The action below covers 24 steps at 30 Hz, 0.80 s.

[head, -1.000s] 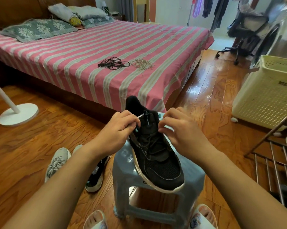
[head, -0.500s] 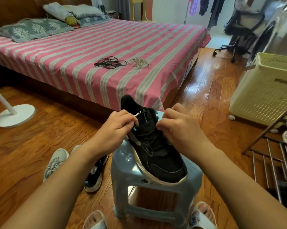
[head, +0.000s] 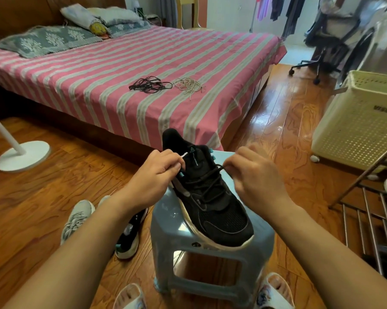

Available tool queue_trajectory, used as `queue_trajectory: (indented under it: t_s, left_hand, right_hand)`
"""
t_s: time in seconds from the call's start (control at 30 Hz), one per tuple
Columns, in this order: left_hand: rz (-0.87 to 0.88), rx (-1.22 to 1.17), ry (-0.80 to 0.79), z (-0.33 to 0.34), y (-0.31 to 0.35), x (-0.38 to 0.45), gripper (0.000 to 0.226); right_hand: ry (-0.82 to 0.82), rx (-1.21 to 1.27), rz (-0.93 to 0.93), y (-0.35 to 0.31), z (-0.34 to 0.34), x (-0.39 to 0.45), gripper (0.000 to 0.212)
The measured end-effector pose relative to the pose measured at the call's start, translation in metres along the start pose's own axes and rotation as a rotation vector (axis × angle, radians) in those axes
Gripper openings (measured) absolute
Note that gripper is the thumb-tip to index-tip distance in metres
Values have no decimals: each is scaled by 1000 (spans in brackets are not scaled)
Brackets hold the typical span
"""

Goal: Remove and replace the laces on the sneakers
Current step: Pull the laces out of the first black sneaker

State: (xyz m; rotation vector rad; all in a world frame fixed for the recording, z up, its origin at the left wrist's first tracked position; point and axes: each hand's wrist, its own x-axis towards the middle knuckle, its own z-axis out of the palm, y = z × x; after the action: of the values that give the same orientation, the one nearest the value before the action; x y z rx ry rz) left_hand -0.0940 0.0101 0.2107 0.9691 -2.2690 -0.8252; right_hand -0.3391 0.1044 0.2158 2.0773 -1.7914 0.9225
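A black sneaker lies on the stool, toe at its near edge. The left hand pinches a white-tipped lace end at the collar; the right hand pinches the black lace on the other side.

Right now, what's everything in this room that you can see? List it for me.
black sneaker: one, black, white sole, on the stool
stool: one, grey-blue plastic, between the feet
black laces: one bundle, on the bed
beige laces: one bundle, beside the black ones
bed: one, pink-striped sheet, pillows at its head
floor sneakers: grey and black, left of stool
laundry basket: one, cream, right
fan base: one, white, left
office chair: one, black, far right
left hand: pinches lace end
right hand: pinches black lace
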Motion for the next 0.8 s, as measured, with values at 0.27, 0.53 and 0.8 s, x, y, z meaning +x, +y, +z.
queue_trajectory:
  t_s: [0.27, 0.53, 0.8]
  left_hand:
    - [65, 55, 30, 8, 8, 8, 24]
    - [56, 13, 6, 5, 1, 3, 23]
    - [56, 56, -3, 8, 2, 8, 24]
  right_hand:
    - [-167, 313, 444, 13, 3, 2, 6]
    - [-89, 485, 347, 4, -14, 8, 16]
    - [-153, 181, -68, 1, -16, 13, 4]
